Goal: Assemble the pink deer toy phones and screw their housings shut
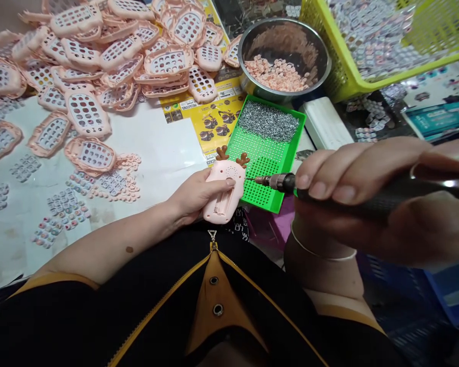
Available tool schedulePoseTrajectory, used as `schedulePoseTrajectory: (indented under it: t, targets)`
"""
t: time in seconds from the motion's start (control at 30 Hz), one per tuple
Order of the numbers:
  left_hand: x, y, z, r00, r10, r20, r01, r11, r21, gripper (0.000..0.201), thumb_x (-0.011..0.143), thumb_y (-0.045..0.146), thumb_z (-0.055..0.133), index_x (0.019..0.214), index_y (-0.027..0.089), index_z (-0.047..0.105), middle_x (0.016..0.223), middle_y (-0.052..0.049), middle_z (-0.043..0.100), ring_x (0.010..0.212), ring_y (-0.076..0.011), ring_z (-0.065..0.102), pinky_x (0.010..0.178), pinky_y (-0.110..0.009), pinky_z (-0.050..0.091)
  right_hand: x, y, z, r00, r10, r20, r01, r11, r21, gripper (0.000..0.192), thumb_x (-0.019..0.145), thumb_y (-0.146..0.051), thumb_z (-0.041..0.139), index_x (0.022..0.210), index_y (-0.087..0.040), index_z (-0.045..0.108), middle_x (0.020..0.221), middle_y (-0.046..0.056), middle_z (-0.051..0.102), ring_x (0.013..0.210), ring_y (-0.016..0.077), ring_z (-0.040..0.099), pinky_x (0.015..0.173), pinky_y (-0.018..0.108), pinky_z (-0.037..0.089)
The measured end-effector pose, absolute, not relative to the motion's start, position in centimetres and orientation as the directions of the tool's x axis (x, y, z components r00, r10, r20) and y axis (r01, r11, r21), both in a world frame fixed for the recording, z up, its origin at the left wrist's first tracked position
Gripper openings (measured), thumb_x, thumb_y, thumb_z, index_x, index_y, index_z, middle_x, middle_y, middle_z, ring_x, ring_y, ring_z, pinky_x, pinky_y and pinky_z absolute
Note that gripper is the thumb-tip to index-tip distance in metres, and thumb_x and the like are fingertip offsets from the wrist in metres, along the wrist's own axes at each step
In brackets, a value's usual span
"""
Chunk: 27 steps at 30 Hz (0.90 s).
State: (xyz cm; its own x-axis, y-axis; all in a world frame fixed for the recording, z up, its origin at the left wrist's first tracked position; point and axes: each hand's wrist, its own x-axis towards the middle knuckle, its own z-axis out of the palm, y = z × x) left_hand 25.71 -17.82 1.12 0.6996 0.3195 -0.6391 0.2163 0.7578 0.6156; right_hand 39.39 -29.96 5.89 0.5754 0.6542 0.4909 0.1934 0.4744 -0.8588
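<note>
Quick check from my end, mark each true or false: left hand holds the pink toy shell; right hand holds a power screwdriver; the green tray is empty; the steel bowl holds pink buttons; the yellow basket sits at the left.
1. The left hand holds the pink toy shell. True.
2. The right hand holds a power screwdriver. True; its tip points at the shell.
3. The green tray is empty. False: a heap of small screws fills its far end.
4. The steel bowl holds small pink buttons. True.
5. The yellow basket sits at the left. False: it is at the upper right.
</note>
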Motion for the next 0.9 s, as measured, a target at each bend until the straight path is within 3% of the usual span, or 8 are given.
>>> schedulePoseTrajectory:
  t: [0.1, 0.2, 0.33, 0.6, 0.8, 0.9]
  targets:
    - [25.7, -17.9, 1.2, 0.697, 0.326, -0.639, 0.216, 0.754, 0.621, 0.024, 0.078, 0.013, 0.072, 0.101, 0.010, 0.066, 0.080, -0.003, 0.070, 0.066, -0.0113, 0.063, 0.065, -0.026, 0.050, 38.8, -28.5, 5.1, 0.612, 0.503, 0.611, 0.206, 0.645, -0.736, 0.014, 0.076, -0.036, 0.075, 0.086, -0.034, 0.067, 0.053, -0.007, 0.053, 0.045, 0.0154, 0.049, 0.046, 0.034, 0.049]
    - [25.6, -17.9, 1.1, 0.701, 0.323, -0.636, 0.219, 0.751, 0.623, 0.026, 0.077, 0.013, 0.073, 0.102, 0.011, 0.067, 0.081, -0.003, 0.070, 0.067, -0.0119, 0.063, 0.067, -0.027, 0.050, 38.5, -27.0, 4.2, 0.626, 0.424, 0.655, 0.221, 0.709, -0.670, 0.012, 0.078, -0.037, 0.071, 0.089, -0.035, 0.068, 0.051, -0.009, 0.048, 0.038, 0.0135, 0.042, 0.038, 0.032, 0.043]
    - [25.7, -17.8, 0.9, 0.722, 0.294, -0.627, 0.219, 0.762, 0.610, 0.024, 0.075, 0.014, 0.074, 0.099, 0.012, 0.067, 0.082, -0.003, 0.070, 0.069, -0.0132, 0.064, 0.069, -0.028, 0.049, 38.5, -26.1, 3.7, 0.566, 0.479, 0.671, 0.231, 0.689, -0.687, 0.009, 0.078, -0.034, 0.071, 0.084, -0.034, 0.065, 0.051, -0.009, 0.048, 0.037, 0.0135, 0.043, 0.037, 0.032, 0.042]
    - [25.8, -17.5, 0.5, 0.748, 0.278, -0.602, 0.209, 0.763, 0.612, 0.025, 0.073, 0.017, 0.076, 0.096, 0.013, 0.067, 0.081, -0.004, 0.070, 0.070, -0.0145, 0.063, 0.072, -0.030, 0.046, 39.5, -25.4, 3.5, 0.365, 0.644, 0.672, 0.187, 0.656, -0.731, 0.023, 0.073, -0.039, 0.076, 0.067, -0.031, 0.055, 0.043, -0.009, 0.047, 0.031, 0.0138, 0.043, 0.030, 0.030, 0.043]
    - [25.7, -17.4, 0.5, 0.758, 0.276, -0.591, 0.233, 0.731, 0.641, 0.024, 0.073, 0.017, 0.075, 0.096, 0.013, 0.067, 0.082, -0.004, 0.070, 0.072, -0.0141, 0.063, 0.073, -0.029, 0.045, 39.1, -25.6, 3.8, 0.360, 0.604, 0.711, 0.155, 0.712, -0.684, 0.018, 0.074, -0.027, 0.073, 0.071, -0.029, 0.056, 0.045, -0.009, 0.049, 0.030, 0.0132, 0.046, 0.029, 0.029, 0.045]
    - [25.8, -17.4, 0.7, 0.740, 0.282, -0.610, 0.259, 0.718, 0.646, 0.022, 0.074, 0.016, 0.073, 0.095, 0.013, 0.066, 0.079, -0.004, 0.069, 0.070, -0.0136, 0.062, 0.072, -0.029, 0.045, 39.4, -26.4, 4.3, 0.353, 0.604, 0.715, 0.181, 0.705, -0.686, 0.015, 0.074, -0.032, 0.073, 0.073, -0.031, 0.058, 0.043, -0.009, 0.047, 0.028, 0.0125, 0.043, 0.027, 0.029, 0.042]
